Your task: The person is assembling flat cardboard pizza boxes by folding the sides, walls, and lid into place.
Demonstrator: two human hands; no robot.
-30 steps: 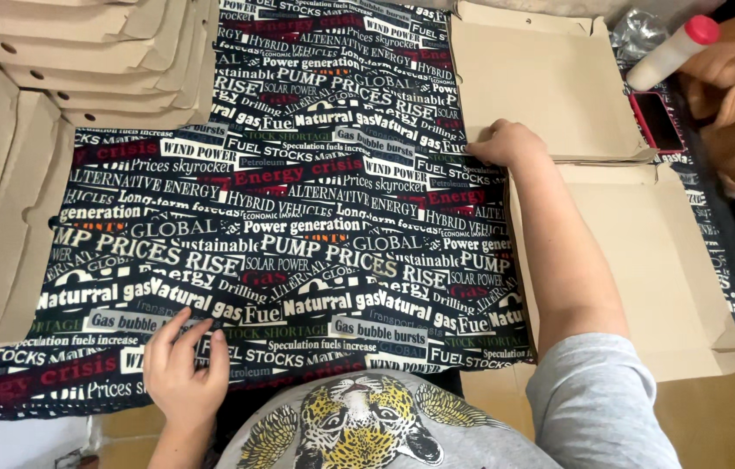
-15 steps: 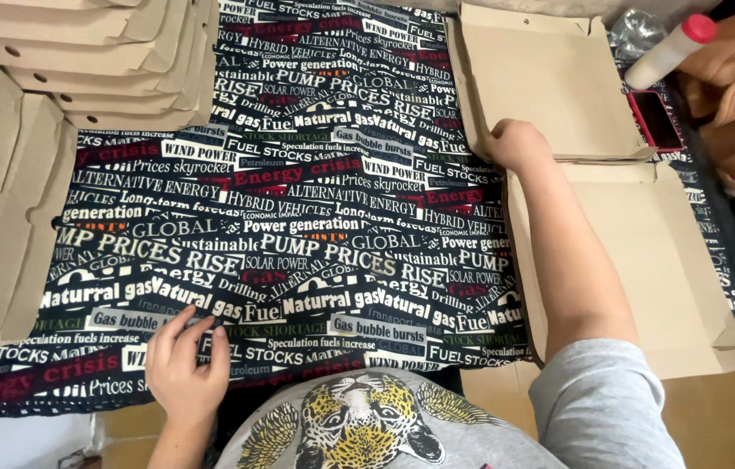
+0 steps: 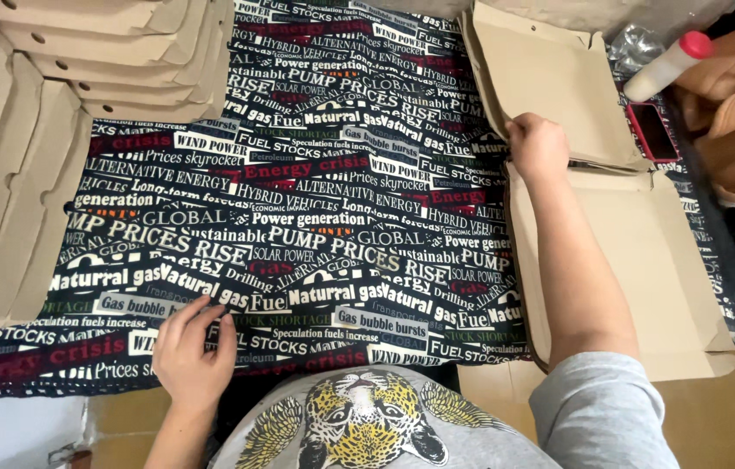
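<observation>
The person's left hand [image 3: 194, 352] lies flat and open, fingers spread, on the near edge of a dark cloth [image 3: 298, 217] covered all over in printed lettering (white, red and green on black, busy pattern). The cloth is spread across the work surface and fills most of the view.

The right hand [image 3: 539, 148] is stretched out to the far right side of the cloth, curled over the edge of a flat cardboard box blank [image 3: 637, 260] right where another folded cardboard piece [image 3: 550, 82] lies across its far end. The fingers are bent down onto the cardboard, but whether they're actually pinching it or just pressing on it can't be told from this angle. The blank lies just beside the cloth, touching its right border, with the forearm running along its left side.

Off to the left there's a fanned stack of more cardboard blanks [image 3: 29, 156], overlapping each other and the cloth's corner.

At the top right, another person's hand [image 3: 732, 95] holds a white tube with a red cap [image 3: 667, 65], and a small red-edged phone [image 3: 652, 130] lies just beside the folded piece.
</observation>
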